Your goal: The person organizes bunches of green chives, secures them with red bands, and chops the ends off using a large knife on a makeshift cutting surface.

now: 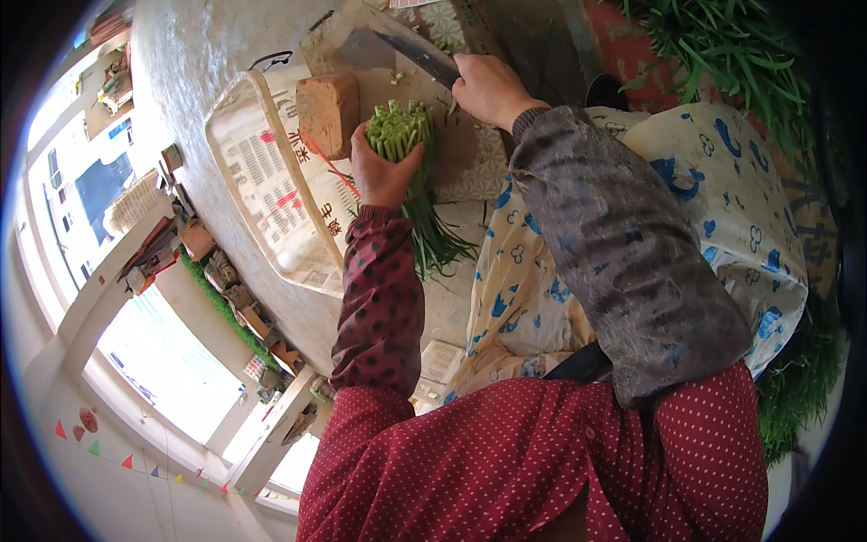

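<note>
My left hand is wrapped around a bunch of green leafy stalks. Their pale cut ends point up past the fingers, and the thin dark leaves trail down beside my forearm. In my right hand is a broad dark-bladed knife, its blade reaching up and left, apart from the bunch. Most of the knife's handle is hidden by the fingers. Under both hands lies a worn patterned board, with small cut stem bits scattered near the blade.
An orange-brown brick stands just left of the bunch. Beside it is a pale plastic basket bearing printed writing. A blue-patterned plastic apron covers my lap. More long green leaves are heaped at the upper right.
</note>
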The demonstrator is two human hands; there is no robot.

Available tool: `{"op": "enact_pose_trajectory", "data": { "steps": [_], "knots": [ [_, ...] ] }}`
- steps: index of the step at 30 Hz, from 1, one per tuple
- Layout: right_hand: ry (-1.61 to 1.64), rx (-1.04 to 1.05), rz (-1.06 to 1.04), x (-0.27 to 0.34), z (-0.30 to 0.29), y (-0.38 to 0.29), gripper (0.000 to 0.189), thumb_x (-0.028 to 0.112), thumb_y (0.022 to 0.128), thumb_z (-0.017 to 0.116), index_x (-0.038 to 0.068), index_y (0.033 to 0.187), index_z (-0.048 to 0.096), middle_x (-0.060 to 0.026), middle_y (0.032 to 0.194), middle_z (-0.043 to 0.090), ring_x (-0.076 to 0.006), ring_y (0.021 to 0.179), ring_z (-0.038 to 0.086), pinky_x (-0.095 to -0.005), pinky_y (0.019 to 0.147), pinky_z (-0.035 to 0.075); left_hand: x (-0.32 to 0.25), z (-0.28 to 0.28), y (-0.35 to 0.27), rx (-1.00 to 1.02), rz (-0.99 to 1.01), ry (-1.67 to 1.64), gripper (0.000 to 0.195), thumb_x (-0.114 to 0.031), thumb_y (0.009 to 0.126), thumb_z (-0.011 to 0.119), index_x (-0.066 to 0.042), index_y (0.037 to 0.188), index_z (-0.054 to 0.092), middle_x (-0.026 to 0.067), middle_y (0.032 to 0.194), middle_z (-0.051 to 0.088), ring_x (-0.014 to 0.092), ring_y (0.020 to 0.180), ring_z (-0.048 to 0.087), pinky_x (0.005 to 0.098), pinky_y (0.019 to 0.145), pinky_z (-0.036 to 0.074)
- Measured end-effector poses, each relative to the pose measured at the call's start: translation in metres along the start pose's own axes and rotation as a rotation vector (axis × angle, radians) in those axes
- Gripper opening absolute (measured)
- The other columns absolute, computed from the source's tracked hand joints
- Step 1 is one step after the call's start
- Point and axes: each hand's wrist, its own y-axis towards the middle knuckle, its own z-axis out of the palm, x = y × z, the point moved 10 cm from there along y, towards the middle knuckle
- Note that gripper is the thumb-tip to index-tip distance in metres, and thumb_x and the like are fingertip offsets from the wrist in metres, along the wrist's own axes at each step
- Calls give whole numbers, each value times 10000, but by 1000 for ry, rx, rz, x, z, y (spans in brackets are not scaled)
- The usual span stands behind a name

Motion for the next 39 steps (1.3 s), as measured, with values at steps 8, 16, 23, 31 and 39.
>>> {"op": "enact_pose_trajectory", "data": {
  "steps": [8,16,23,31,39],
  "knots": [
    [-147,71,-178,40,-4,-31,152,73,791,477,4,897,562,-202,780,621,-385,758,600,-461,681,478,10,38,26,159,13,186,898,-364,557,800,45,1230,367,193,1136,501,345,1081,482,407,910,399],
    [-251,138,-245,52,9,-39,112,55,774,505,18,867,554,-165,773,628,-348,764,616,-429,672,491,6,40,30,197,-19,217,915,-370,541,810,44,1229,371,195,1148,497,341,1098,477,405,924,394],
    [-315,109,-342,64,19,-38,131,123,796,493,71,810,611,-125,825,640,-289,807,637,-407,680,511,9,49,34,273,-27,147,841,-368,535,810,22,1169,416,193,1119,534,352,1071,496,412,903,408],
    [-257,131,-194,44,47,13,148,117,788,485,46,832,607,-174,826,637,-350,817,623,-467,703,489,-9,55,28,176,-37,326,695,-341,548,782,-25,1071,453,164,1071,540,357,1052,481,426,890,394],
    [176,54,32,55,-38,35,218,157,786,576,-38,881,550,-185,774,641,-273,692,629,-387,548,497,-6,50,34,173,-10,227,746,-324,536,781,-20,1130,449,153,1080,523,338,1062,470,431,915,381]
  ]
}}
